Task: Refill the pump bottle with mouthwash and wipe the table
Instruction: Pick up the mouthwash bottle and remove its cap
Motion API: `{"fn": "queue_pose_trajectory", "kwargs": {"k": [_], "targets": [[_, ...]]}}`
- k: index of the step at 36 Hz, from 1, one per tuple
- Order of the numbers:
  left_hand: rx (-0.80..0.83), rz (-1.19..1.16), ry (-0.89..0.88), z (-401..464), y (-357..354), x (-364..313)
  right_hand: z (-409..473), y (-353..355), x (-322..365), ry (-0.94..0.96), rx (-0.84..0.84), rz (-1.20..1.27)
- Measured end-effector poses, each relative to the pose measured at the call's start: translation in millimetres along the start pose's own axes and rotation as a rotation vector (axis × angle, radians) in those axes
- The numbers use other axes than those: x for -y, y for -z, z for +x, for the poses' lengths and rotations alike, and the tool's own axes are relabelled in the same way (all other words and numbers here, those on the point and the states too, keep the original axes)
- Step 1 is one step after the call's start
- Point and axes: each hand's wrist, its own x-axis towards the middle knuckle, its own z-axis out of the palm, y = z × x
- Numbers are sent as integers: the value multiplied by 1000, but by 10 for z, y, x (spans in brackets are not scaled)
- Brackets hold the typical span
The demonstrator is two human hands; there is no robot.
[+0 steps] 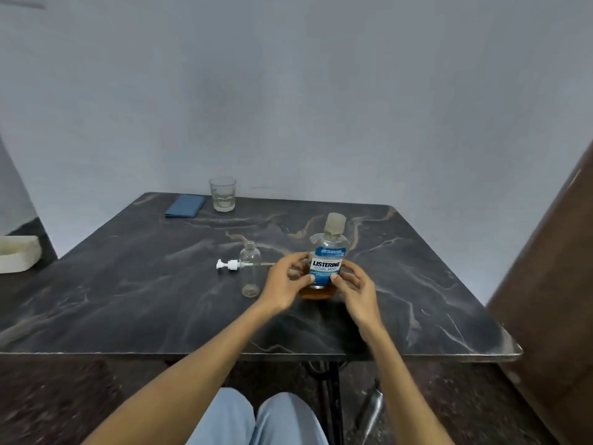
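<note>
Counter (134, 284): dark marbled stone with pale and tan veins, square, standing against a plain grey-blue wall (321, 91); a brown wooden panel (552, 300) stood at the right, and a white block (16, 256) sat off the counter's left edge.

Mouthwash bottle (328, 255): upright, right of centre, cap on, blue-and-white label facing you, amber liquid only in its lowest part. Your left hand (287, 284) and right hand (353, 292) held it from either side, fingers (296, 259) curled round the label, thumbs on its front.

Pump bottle (250, 273): clear, upright, open-necked, nothing visible inside, just left of the mouthwash bottle and close beside your left hand.

Pump head (228, 264): white, lying on its side behind the pump bottle, its tube pointing right.

Glass (222, 194): clear tumbler at the far edge, a little clear liquid at its bottom.

Cloth (185, 205): blue, folded flat, just left of the glass.
</note>
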Motion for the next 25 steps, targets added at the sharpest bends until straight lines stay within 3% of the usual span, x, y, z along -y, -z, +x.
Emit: {"fn": "queue_pose_trajectory", "kwargs": {"k": [25], "targets": [[-8,-187,10,65,-56,365,129,-127,-186,103,0,-136]]}}
